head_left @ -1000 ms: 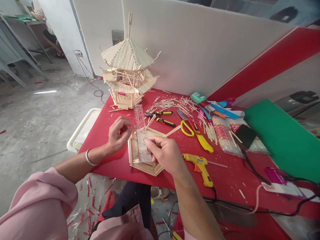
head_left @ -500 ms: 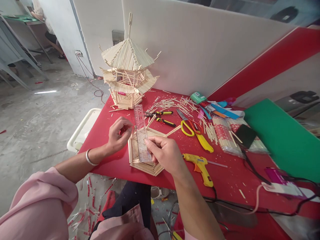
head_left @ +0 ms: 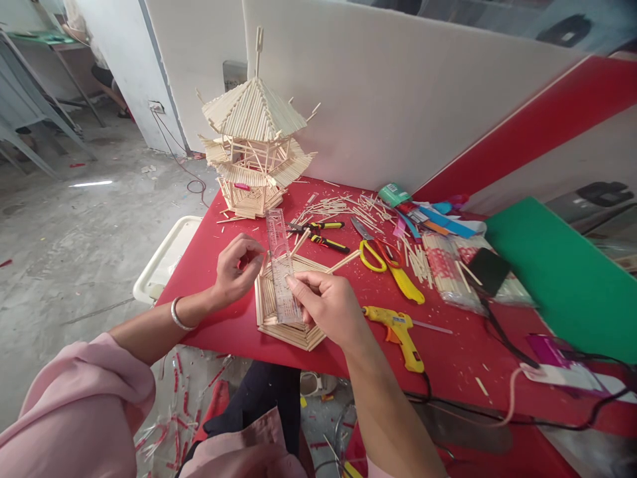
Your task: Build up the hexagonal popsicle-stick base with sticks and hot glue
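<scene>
Nearest the wearer, red-and-clear scraps [head_left: 176,421] litter the floor below the edge of the red table [head_left: 219,335]. At that edge lies a hexagonal stick frame [head_left: 266,299], flat on the table. The clear ruler [head_left: 279,265] slants across it, and ruler and right hand [head_left: 326,302] together hide part of its middle and right side. The right hand grips the ruler's near end between thumb and fingers. The left hand [head_left: 239,269] is curled beside the ruler's left edge; whether it pinches anything cannot be told.

Just right of the right hand lies a yellow glue gun [head_left: 402,335], a translucent glue stick [head_left: 434,326] projecting from its rear. Further right, cables cross the table beside a white power strip [head_left: 562,377]. Beyond the frame lie pliers [head_left: 328,244] and, to their right, scissors [head_left: 407,284].

Containers: two clear plastic packs [head_left: 442,262] hold bundled pale sticks; a dark flat object [head_left: 488,271] rests over them. The contents of a green packet [head_left: 395,194] cannot be determined.

Behind the pliers, loose sticks [head_left: 331,208] are scattered. A stick-built pagoda [head_left: 253,113] stands upright at the table's far left, before a white partition [head_left: 373,99].
</scene>
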